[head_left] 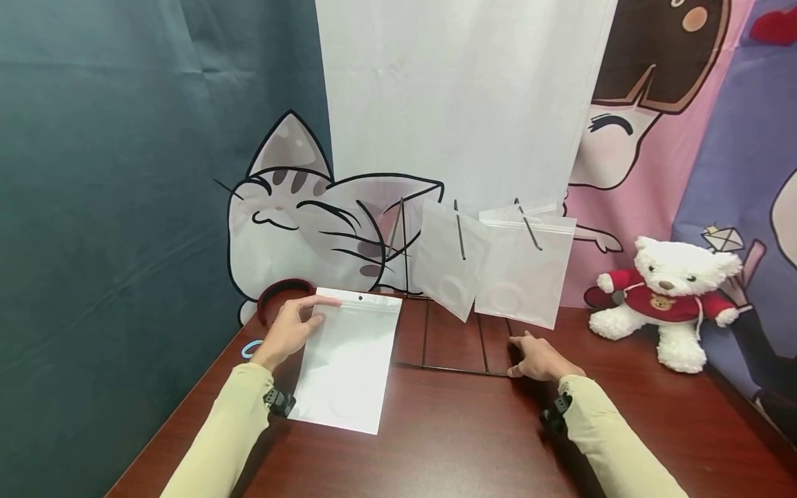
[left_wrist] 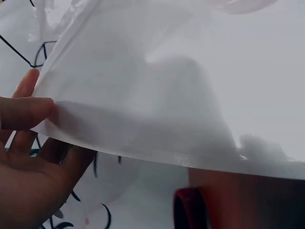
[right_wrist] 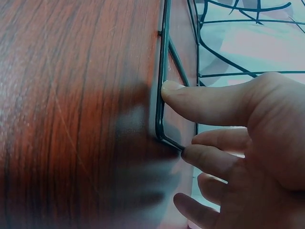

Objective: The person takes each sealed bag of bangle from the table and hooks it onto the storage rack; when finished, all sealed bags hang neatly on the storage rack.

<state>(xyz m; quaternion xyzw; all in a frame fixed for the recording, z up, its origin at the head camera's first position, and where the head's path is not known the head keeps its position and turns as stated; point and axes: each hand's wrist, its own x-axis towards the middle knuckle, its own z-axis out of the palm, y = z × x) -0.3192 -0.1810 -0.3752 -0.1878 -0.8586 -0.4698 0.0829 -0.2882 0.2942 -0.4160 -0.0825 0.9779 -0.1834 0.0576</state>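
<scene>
My left hand [head_left: 288, 333] pinches a white zip bag [head_left: 349, 360] by its upper left edge, thumb in front and fingers behind. The bag hangs tilted over the table, with a small hole in its top strip and a faint round shape low inside. In the left wrist view the bag [left_wrist: 143, 105] fills most of the picture. My right hand [head_left: 543, 360] holds the front right corner of a black wire rack [head_left: 451, 371], thumb on the front wire and a fingertip at the side wire. Two more zip bags, a left one [head_left: 450, 266] and a right one [head_left: 526, 266], hang on the rack's hooks.
A white teddy bear [head_left: 669, 297] in a red top sits at the right. Behind my left hand stands a dark red band [head_left: 283, 285], with a light blue ring [head_left: 250, 349] nearer me. Printed cloth [head_left: 448, 90] hangs behind the brown table [head_left: 454, 443].
</scene>
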